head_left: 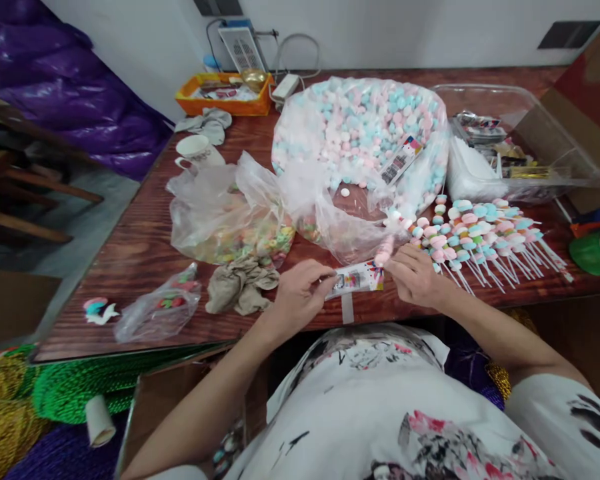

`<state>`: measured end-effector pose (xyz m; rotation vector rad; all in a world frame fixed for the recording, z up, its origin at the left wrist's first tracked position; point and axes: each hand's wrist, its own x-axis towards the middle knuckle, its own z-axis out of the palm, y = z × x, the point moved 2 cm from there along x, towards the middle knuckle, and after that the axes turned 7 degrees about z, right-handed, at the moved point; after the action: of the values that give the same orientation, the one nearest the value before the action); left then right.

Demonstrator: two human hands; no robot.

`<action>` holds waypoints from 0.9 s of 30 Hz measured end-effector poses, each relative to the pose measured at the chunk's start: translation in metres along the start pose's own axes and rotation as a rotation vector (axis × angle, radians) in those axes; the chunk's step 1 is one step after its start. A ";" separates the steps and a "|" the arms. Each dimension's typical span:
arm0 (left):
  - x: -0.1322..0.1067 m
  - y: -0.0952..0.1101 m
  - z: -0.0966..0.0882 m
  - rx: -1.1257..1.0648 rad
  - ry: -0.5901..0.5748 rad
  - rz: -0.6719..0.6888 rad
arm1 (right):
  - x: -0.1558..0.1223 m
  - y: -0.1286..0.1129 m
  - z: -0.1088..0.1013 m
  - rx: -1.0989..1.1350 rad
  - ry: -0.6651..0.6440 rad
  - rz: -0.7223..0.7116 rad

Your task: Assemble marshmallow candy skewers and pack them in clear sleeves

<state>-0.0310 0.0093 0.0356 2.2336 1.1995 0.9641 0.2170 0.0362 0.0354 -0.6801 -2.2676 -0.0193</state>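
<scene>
My left hand (300, 293) pinches the left end of a small printed wrapper (356, 278) at the table's front edge. My right hand (416, 275) grips the wrapper's right end together with a marshmallow skewer (385, 252) of pink and white pieces. Both hands are closed. Just right of my right hand lies a row of several finished pink, blue and white marshmallow skewers (485, 233) with white sticks. Behind my hands sits a big clear bag of pink and blue marshmallows (360, 130), open toward me.
On the wooden table (140, 247) are a clear bag of coloured ring sweets (230, 223), a crumpled beige cloth (240, 287), a small bag of sweets (163, 307), a white cup (197, 152), an orange tray (223, 93), a clear plastic box (520, 143) and a green tape roll (597, 252).
</scene>
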 end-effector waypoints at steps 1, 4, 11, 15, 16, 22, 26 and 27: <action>-0.002 -0.004 0.010 -0.178 -0.082 -0.162 | 0.000 0.001 -0.002 0.011 0.026 0.010; -0.005 -0.004 0.048 -0.763 -0.364 -0.567 | 0.003 -0.004 -0.003 0.046 0.056 0.019; 0.037 0.004 0.050 -1.499 -0.184 -0.578 | 0.001 -0.041 0.000 0.011 0.035 -0.170; 0.053 0.018 0.031 -1.582 -0.117 -0.518 | -0.004 -0.043 0.010 -0.025 0.034 -0.188; 0.053 0.022 0.029 -1.567 -0.134 -0.506 | -0.005 -0.041 0.013 -0.028 0.049 -0.176; 0.035 0.023 0.039 -1.109 -0.312 -0.326 | 0.004 -0.015 0.018 0.189 0.105 0.209; 0.029 0.011 0.056 -0.908 -0.223 -0.467 | 0.013 -0.026 0.013 0.372 0.141 0.371; 0.029 0.009 0.057 -0.941 -0.131 -0.490 | 0.014 -0.031 0.015 0.417 0.126 0.389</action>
<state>0.0272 0.0269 0.0145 1.1752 0.8869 0.8909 0.1841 0.0196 0.0398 -0.8486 -1.9010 0.5656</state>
